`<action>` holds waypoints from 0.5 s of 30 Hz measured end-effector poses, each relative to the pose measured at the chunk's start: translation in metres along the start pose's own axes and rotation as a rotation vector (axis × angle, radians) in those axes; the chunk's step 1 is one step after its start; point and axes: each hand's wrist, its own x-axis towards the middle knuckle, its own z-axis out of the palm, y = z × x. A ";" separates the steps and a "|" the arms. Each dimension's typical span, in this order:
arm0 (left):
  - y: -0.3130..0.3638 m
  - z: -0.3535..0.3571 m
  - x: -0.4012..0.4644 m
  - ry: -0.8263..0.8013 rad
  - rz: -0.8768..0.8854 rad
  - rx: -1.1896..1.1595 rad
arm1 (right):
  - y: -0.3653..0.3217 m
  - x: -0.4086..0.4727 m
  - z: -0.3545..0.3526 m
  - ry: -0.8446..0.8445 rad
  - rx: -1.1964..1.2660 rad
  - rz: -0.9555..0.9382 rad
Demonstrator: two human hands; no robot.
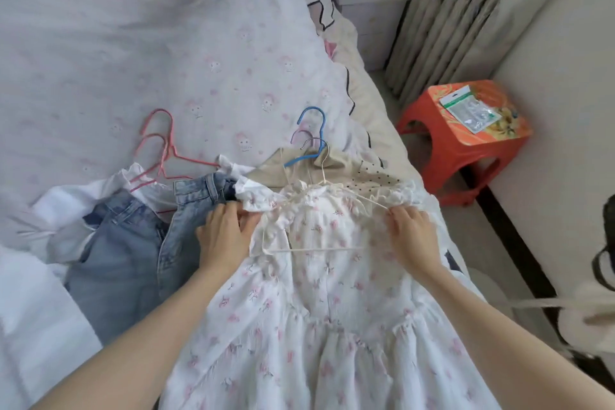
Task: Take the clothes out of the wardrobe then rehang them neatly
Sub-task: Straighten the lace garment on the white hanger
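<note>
**Floral dress goes onto its hanger, one shoulder at a time**

A person leans over a bed (pixel 133 43), working a white dress (pixel 316 276) sprigged with small pink flowers onto a thin white hanger (pixel 319 248). The left hand (pixel 226 236) pinches the ruffled left shoulder of the dress, fingers curled into the fabric; the right hand (pixel 412 233) holds the opposite shoulder ruffle just where the hanger's arm ends. Neither grip is loose: both hold cloth.

The dress lies face-up on the near edge of the bed, bodice towards the pillows, its gathered skirt spilling towards the camera. The fabric looks light and crinkled, with a smocked neckline and tie strings. The hanger's lower bar shows on top of the bodice, so it is hard to tell how much of the frame sits inside the garment.

The risks appear modest but real. Wide, soft shoulders on a slim wire frame could slide off one end if the dress is lifted unevenly. The hanger's hook lies against a blue hanger (pixel 311 140) and a beige garment (pixel 299 170) beneath, and a quick lift might snag them and drag them along. The thin ties could catch as well.

Beside the dress lie blue jeans (pixel 133 243), a white garment (pixel 73 203) and pink hangers (pixel 159 146), not yet rehung. A red stool (pixel 466 150) stands on the floor nearby.
</note>
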 end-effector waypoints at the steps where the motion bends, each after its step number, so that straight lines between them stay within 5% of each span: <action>1: 0.001 -0.001 0.000 0.012 -0.005 -0.029 | 0.001 0.000 0.000 0.009 0.008 -0.022; 6: -0.005 -0.011 -0.038 -0.022 0.101 -0.037 | -0.003 -0.024 -0.015 0.042 0.072 -0.137; 15: -0.010 -0.032 -0.169 -0.164 0.397 0.226 | 0.010 -0.166 -0.052 -0.128 0.064 -0.072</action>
